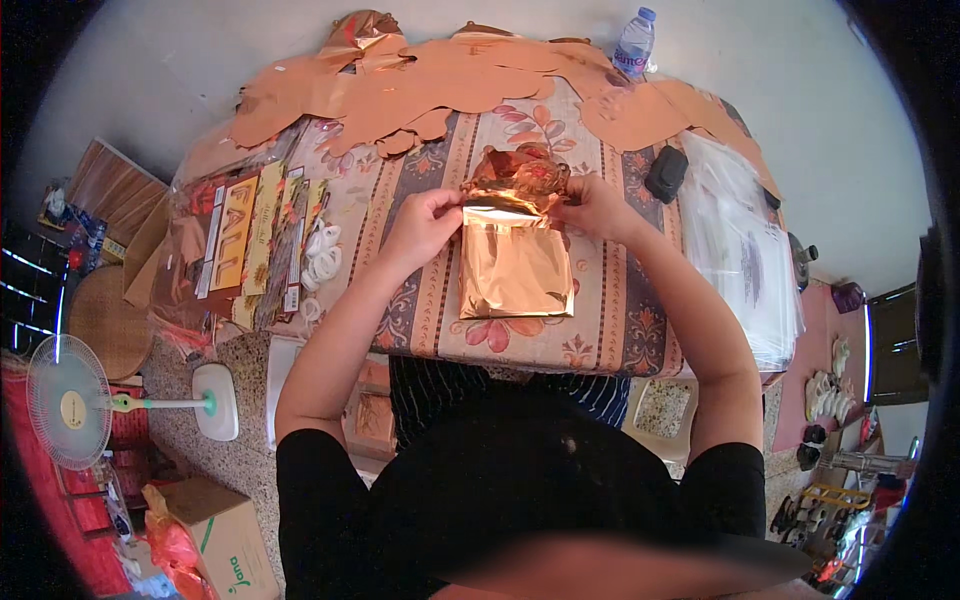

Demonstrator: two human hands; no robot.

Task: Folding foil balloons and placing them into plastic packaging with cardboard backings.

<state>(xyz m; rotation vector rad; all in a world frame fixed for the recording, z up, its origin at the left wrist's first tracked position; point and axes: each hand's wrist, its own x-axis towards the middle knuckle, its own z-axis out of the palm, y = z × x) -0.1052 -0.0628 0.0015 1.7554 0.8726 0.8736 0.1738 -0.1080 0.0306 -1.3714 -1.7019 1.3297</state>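
Observation:
A shiny copper-coloured foil piece (515, 268) lies on the table in front of me, its near part folded into a flat square. Its far part (522, 172) is crumpled and bunched up. At the left edge of the fold, my left hand (427, 225) pinches the foil between thumb and fingers. My right hand (597, 208) grips the opposite edge, fingers closed and partly hidden behind the foil. A pale strip shows along the fold between the two hands.
Flat copper-coloured foil shapes (440, 85) line the table's far side, with a water bottle (635, 42) behind. Printed packages (240, 240) and white ribbon rolls (322, 255) lie left. Clear plastic bags (735, 255) and a black object (666, 174) lie right. A fan (70, 402) stands lower left.

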